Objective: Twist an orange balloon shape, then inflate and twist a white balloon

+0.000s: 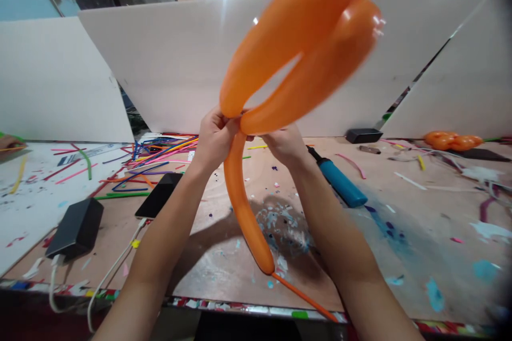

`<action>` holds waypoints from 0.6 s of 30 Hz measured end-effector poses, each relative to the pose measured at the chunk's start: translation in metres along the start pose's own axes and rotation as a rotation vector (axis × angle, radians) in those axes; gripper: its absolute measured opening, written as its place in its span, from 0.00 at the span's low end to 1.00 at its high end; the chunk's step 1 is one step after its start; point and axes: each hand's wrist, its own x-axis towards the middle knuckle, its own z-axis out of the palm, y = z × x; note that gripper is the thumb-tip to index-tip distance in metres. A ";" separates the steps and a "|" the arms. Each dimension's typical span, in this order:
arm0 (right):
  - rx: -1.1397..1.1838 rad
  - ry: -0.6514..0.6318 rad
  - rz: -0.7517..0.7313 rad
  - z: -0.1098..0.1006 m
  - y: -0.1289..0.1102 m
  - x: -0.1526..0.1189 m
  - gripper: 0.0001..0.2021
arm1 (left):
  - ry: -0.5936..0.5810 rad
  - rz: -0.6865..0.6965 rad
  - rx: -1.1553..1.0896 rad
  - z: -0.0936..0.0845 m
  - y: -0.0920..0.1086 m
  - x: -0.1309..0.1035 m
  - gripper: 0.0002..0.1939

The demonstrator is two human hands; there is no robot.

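Note:
An orange modelling balloon (296, 48) is held up over the table, bent into a large double loop that rises to the upper right. Below the twist a single inflated length hangs down and ends in a thin uninflated tail near the table's front edge. My left hand (216, 136) is closed on the balloon at the twist, thumb and fingers pinching it. On the other side, my right hand (284, 144) is closed at the base of the loop, its fingertips partly hidden behind the balloon. Beyond my right wrist lies a blue hand pump (342, 181).
Loose uninflated balloons (160, 152) lie at the back left. A phone (160, 194) and a dark power bank (76, 229) with white cables are at left. A black box (364, 135) and a twisted orange balloon (452, 140) stand back right. White boards (168, 64) enclose the table. Another person's hand (11, 143) shows far left.

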 end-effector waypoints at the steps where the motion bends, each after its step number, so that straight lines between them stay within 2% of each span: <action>1: 0.044 -0.002 -0.005 0.004 0.003 0.001 0.18 | 0.005 -0.019 -0.016 0.000 0.000 0.001 0.20; 6: 0.093 0.014 -0.092 0.010 0.013 0.005 0.17 | -0.025 -0.147 -0.075 -0.001 0.007 0.001 0.17; 11: 0.065 0.038 -0.157 -0.008 0.012 0.008 0.18 | -0.119 -0.307 -0.176 0.008 0.008 0.013 0.12; 14: -0.001 0.062 -0.157 -0.023 0.011 0.010 0.17 | -0.105 -0.399 -0.222 0.020 0.006 0.022 0.10; 18: -0.150 0.110 -0.185 -0.033 0.015 0.011 0.17 | -0.046 -0.444 -0.296 0.032 0.005 0.025 0.10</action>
